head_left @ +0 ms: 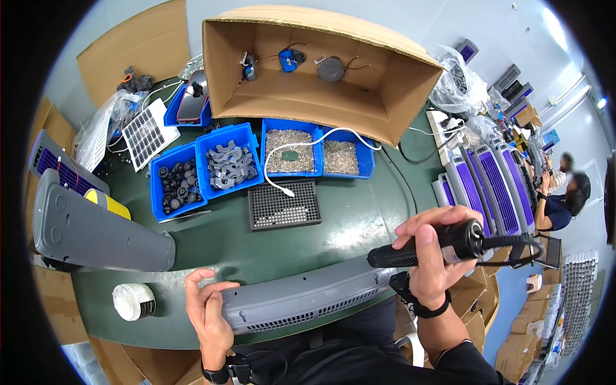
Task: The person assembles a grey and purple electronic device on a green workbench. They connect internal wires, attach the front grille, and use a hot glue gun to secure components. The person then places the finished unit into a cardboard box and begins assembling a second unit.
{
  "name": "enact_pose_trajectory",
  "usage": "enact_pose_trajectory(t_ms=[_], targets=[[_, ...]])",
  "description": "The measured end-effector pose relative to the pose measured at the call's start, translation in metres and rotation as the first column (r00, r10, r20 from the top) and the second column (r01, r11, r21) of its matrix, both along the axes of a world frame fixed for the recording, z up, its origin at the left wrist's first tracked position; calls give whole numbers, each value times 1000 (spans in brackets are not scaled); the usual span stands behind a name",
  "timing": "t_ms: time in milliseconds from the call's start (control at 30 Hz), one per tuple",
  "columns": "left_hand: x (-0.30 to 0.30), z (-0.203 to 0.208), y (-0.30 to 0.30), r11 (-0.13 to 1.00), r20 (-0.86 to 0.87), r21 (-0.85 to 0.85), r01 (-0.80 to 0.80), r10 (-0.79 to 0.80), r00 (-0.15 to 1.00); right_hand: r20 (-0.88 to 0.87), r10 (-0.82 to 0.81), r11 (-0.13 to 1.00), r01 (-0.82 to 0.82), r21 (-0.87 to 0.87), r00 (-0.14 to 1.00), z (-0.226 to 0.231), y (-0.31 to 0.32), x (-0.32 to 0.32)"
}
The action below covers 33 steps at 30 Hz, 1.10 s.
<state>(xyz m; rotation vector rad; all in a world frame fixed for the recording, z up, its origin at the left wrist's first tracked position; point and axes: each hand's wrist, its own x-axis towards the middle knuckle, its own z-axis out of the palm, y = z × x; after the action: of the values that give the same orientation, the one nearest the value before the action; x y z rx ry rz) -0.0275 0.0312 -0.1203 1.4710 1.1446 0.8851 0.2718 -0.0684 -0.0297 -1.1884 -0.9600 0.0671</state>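
Note:
Along the near edge of the table lies a long, slightly curved grey plastic housing (pixel 301 292) with screw holes and a slotted grille. My left hand (pixel 210 314) is closed around its left end, thumb and fingers on either side. A black electric screwdriver (pixel 390 256) is gripped in my right hand (pixel 428 269), its cable trailing off to the right. The tool is tilted, its narrower end pointing left, over the housing's right end. I cannot tell whether its tip touches the housing. Both wrists wear black straps.
Blue bins hold black wheels (pixel 176 189), grey clips (pixel 226 165) and small screws (pixel 289 142). A black perforated tray (pixel 284 205) sits before them, below a cardboard box (pixel 308 96). Left are another grey housing (pixel 102 224) and a white jar (pixel 133 301); purple-grilled units (pixel 497 186) stand right, near co-workers.

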Motion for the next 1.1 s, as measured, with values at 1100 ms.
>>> enact_pose_trajectory(t_ms=[1100], targets=[[14, -28, -16, 885, -19, 454, 107, -111, 994, -412, -342, 647, -106, -755, 845, -37, 22, 203]])
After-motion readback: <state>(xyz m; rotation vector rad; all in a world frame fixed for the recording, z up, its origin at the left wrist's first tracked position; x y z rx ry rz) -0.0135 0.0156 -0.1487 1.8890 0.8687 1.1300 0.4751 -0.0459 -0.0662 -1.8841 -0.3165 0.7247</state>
